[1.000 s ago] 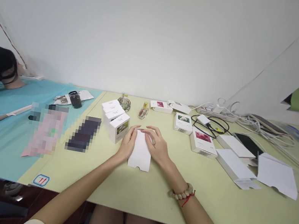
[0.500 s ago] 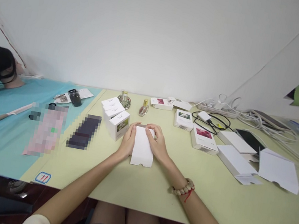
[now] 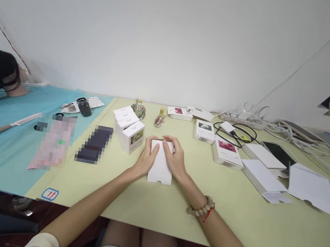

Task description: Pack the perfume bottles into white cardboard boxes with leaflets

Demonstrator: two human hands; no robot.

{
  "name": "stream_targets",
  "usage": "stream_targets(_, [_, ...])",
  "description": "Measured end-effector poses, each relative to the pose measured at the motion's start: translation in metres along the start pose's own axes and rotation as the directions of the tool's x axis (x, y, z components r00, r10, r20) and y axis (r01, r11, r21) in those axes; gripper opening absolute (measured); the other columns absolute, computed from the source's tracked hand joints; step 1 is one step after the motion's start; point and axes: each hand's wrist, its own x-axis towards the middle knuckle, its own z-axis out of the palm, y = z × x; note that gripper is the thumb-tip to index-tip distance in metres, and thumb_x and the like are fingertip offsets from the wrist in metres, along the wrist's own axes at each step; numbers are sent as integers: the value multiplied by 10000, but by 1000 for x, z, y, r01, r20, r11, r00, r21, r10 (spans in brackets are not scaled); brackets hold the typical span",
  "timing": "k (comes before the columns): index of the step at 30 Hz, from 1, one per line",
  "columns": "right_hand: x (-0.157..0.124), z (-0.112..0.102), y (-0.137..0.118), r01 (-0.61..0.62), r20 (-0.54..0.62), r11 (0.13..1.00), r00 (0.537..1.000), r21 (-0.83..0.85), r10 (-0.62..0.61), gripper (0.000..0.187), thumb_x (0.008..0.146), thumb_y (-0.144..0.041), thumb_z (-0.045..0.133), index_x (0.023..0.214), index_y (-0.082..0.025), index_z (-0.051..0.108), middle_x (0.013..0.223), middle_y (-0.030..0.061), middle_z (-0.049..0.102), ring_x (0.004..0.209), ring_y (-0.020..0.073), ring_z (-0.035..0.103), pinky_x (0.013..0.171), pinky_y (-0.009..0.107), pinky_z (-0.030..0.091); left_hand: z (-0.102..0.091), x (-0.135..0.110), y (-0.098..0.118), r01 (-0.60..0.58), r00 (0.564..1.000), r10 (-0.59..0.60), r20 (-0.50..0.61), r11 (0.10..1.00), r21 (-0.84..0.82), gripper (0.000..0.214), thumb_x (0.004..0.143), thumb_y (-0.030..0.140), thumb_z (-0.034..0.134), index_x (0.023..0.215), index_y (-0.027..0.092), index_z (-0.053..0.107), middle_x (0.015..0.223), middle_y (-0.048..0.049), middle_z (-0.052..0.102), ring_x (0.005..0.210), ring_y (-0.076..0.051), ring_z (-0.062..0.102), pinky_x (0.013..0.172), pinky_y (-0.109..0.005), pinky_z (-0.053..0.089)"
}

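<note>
A flat white cardboard carton [image 3: 160, 168] lies on the pale green table [image 3: 169, 209] in front of me. My left hand [image 3: 145, 156] grips its left side, fingers curled over the far end. My right hand [image 3: 174, 157] holds the right side, fingertips pinching the far edge. Both hands press on the carton. A bead bracelet with a red thread sits on my right wrist.
Three white boxes [image 3: 129, 128] stand to the left of my hands, two small perfume bottles [image 3: 159, 119] behind. More boxes [image 3: 226, 151], flat cartons [image 3: 310, 187], a dark phone and cables [image 3: 240, 132] lie to the right. A blue cloth [image 3: 6, 134] with a knife lies left; another person sits far left.
The carton and both hands have shifted slightly; my left fingers now curl further over the carton's far end. The view has tilted a little.
</note>
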Motion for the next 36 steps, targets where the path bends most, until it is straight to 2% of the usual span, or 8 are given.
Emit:
stream_targets(4, [1, 1, -1, 28, 27, 1000, 999, -9, -27, 227, 843, -371, 450, 894, -215, 607, 928, 46, 604, 922, 188, 552, 848, 353, 416, -1, 1, -3, 67, 998, -67, -10, 998, -20, 312, 873, 440, 359, 1105, 237, 308, 1038, -37, 495, 911, -142, 506, 804, -274, 409])
stream_targets(8, [2, -1, -1, -1, -59, 1000, 998, -31, -1, 202, 822, -373, 488, 919, -213, 565, 953, 45, 591, 911, 185, 559, 809, 345, 437, 0, 3, -2, 89, 995, -92, -39, 993, -76, 296, 894, 457, 270, 1056, 231, 370, 928, -22, 506, 806, -134, 503, 715, -245, 423])
stream_targets(10, [3, -3, -1, 59, -40, 992, 997, -113, -64, 181, 812, -368, 505, 887, -223, 583, 1003, 48, 577, 959, 192, 550, 834, 350, 431, 0, 4, -1, 54, 995, -60, -76, 996, -75, 298, 900, 445, 257, 1035, 223, 403, 971, -33, 510, 869, -140, 503, 766, -250, 419])
stream_targets(12, [2, -5, -2, 117, 40, 966, 993, -229, -111, 183, 802, -374, 520, 891, -249, 619, 1107, 43, 547, 1000, 200, 543, 843, 350, 433, 0, 5, -1, 10, 994, -17, -105, 998, -65, 287, 905, 424, 266, 1035, 219, 419, 1044, -45, 507, 971, -147, 492, 850, -263, 397])
stream_targets(15, [0, -6, -5, 136, 111, 918, 989, -371, -102, 212, 816, -381, 503, 968, -303, 629, 1224, 13, 491, 975, 189, 567, 798, 337, 460, 0, 5, 0, -33, 993, 26, -114, 998, -58, 268, 907, 397, 287, 1051, 216, 424, 1098, -55, 506, 1053, -151, 474, 925, -285, 364])
stream_targets(24, [-1, -7, -9, 50, -9, 774, 997, -631, -71, 251, 792, -442, 505, 950, -268, 593, 1158, 12, 537, 847, 185, 608, 598, 302, 462, 0, 3, 1, 11, 996, -14, -86, 999, -35, 316, 908, 425, 262, 1100, 229, 420, 1129, -51, 517, 1043, -157, 486, 899, -294, 381])
stream_targets(33, [1, -10, -9, 32, -60, 760, 994, -649, -93, 252, 809, -443, 475, 859, -260, 639, 1172, 16, 523, 832, 165, 601, 546, 268, 426, 0, 2, 2, 75, 992, -73, -99, 997, 17, 336, 900, 449, 268, 1106, 226, 412, 1085, -50, 530, 976, -160, 507, 831, -281, 404])
stream_targets(36, [3, -11, -7, 2, -83, 815, 995, -580, -61, 249, 791, -447, 500, 835, -239, 630, 1176, 31, 513, 806, 166, 597, 577, 287, 452, 0, 2, 1, 95, 993, -93, -75, 995, 18, 336, 893, 453, 284, 1120, 225, 380, 1032, -47, 535, 911, -153, 520, 769, -270, 421])
